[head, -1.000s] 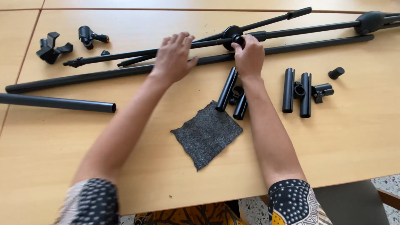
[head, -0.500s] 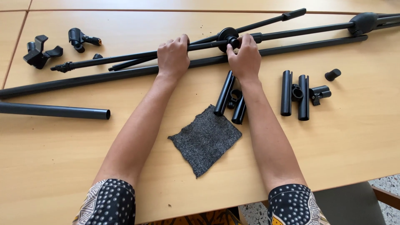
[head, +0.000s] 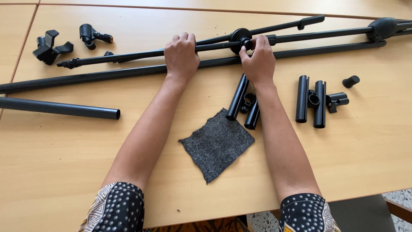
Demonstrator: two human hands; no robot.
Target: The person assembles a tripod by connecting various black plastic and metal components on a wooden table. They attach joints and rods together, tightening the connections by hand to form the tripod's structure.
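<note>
On a pale wooden table (head: 64, 172), black boom rod (head: 137, 55) lying lengthwise left to right, gripped in the closed left hand (head: 181, 55), right hand (head: 259, 60) pinching the round clamp knob (head: 240, 39) just beside it, grey cloth (head: 217, 144) nearer the body.

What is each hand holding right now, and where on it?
The left hand grips the thin black metal rod along its shaft; the right hand pinches the round black clamp knob at the joint.
</note>
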